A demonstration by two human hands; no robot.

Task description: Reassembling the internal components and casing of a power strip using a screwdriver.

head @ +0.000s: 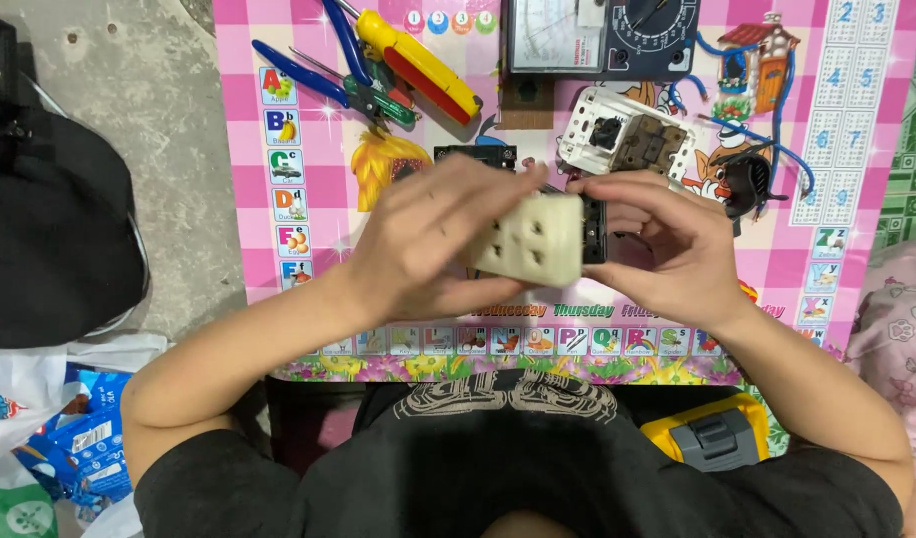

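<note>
At the centre of the frame, above the pink alphabet mat (249, 199), a cream plastic socket block (531, 239) with round pin holes is gripped between both hands, the left hand (428, 249) closed over its left edge and the right hand (667, 249) pinching its dark right end, its long axis running left to right.

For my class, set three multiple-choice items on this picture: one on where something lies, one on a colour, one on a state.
1. Where do the blue-handled pliers lie?
A. on the pink mat's upper left
B. on the black bag
C. in a hand

2. What colour is the socket block held by the hands?
A. red
B. cream
C. green

3. How is the socket block held?
A. lying loose on the mat
B. by one hand only
C. between the left hand and right hand

Answers: 1 A, they lie beside the yellow tool; 2 B, its face is pale cream; 3 C, fingers of both hands grip it.
</note>
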